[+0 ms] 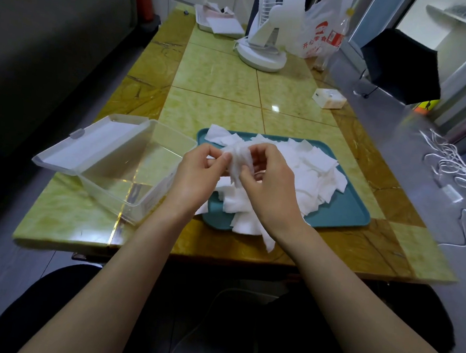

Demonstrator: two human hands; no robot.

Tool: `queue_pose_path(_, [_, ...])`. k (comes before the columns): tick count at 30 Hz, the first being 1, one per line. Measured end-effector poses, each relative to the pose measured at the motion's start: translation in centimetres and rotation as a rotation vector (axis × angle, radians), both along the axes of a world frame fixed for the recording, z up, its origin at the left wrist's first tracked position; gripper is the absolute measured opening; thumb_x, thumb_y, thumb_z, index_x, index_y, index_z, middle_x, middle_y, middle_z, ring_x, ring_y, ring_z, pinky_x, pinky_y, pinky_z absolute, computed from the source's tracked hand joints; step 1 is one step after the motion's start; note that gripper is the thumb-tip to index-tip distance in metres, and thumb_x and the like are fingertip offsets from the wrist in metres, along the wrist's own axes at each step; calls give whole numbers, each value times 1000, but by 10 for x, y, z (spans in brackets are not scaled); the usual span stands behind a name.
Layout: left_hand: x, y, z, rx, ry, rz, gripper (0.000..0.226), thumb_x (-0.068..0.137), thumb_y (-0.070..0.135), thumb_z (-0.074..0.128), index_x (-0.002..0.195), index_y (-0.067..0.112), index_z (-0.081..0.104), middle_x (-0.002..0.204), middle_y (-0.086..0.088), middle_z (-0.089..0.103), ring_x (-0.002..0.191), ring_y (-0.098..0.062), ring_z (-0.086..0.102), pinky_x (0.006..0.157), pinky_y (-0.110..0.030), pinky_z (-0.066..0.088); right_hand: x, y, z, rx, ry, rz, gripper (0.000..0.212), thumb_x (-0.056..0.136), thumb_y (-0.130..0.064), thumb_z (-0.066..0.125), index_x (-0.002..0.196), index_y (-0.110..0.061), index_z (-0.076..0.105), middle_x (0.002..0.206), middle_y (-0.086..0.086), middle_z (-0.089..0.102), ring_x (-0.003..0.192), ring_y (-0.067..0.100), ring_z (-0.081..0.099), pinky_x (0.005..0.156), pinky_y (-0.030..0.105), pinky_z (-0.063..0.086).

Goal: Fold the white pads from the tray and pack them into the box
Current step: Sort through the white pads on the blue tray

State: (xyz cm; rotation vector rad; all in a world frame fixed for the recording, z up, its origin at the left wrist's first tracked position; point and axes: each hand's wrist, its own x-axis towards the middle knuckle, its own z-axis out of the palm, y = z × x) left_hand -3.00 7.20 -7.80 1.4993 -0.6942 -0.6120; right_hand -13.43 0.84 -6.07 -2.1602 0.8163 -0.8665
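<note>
**Folding one pad over the tray, box open and waiting**

We're in the folding step right now. Our left hand (198, 171) and right hand (270, 187) are up together just above the teal tray (346, 210). Between them sits one white pad (238, 161), crumpled and partly doubled over. The left fingers (226, 157) pinch its left edge, thumb against forefinger. The right fingers (254, 150) are curled round its right side and lower corner. So both hands grip the same pad, and neither one is free.

Below and to the right, the heap of loose pads (313, 171) covers most of the tray. A few spill over the near rim onto the tabletop (220, 75). Plenty left to do, by our reckoning: this looks like an early stretch of the job.

Over on the left, just beside the tray, the clear box (142, 180) stands with its lid (95, 143) hinged back and open. We can make out no pads inside it, though the see-through walls make that hard to be sure of.

What's next, as we judge it: bring the edges together and press the crease flat so the pad keeps its shape. Then carry it leftward across the tray's rim and lay it flat in the box. The pad looks soft and light, so a loose fold could spring open on the way. A firm pinch on the folded edge should hold it.
</note>
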Motion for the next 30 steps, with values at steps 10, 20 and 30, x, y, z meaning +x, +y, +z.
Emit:
queue_pose_path(10, [0, 0, 5, -5, 73, 16, 30, 97, 17, 49, 68, 11, 51, 72, -7, 58, 67, -15, 56, 65, -21, 48, 2, -3, -3, -62, 130, 79, 31, 82, -23, 70, 99, -21, 44, 100, -2, 49, 84, 3, 47, 74, 13, 41])
queue_pose_path(20, [-2, 3, 8, -43, 36, -29, 29, 96, 11, 48, 67, 14, 51, 71, -3, 58, 66, -12, 56, 68, -22, 48, 2, -5, -1, -120, 154, 29, 33, 80, -29, 71, 98, -16, 47, 100, 0, 48, 87, 12, 47, 74, 20, 41])
queue_pose_path(30, [-3, 5, 12, -56, -15, -9, 29, 100, 15, 44, 71, 18, 50, 76, 5, 65, 63, 10, 62, 55, -2, 40, -2, -6, 7, -14, -4, -98, 8, 91, -18, 54, 96, -15, 48, 98, 2, 54, 86, 12, 51, 76, 25, 44])
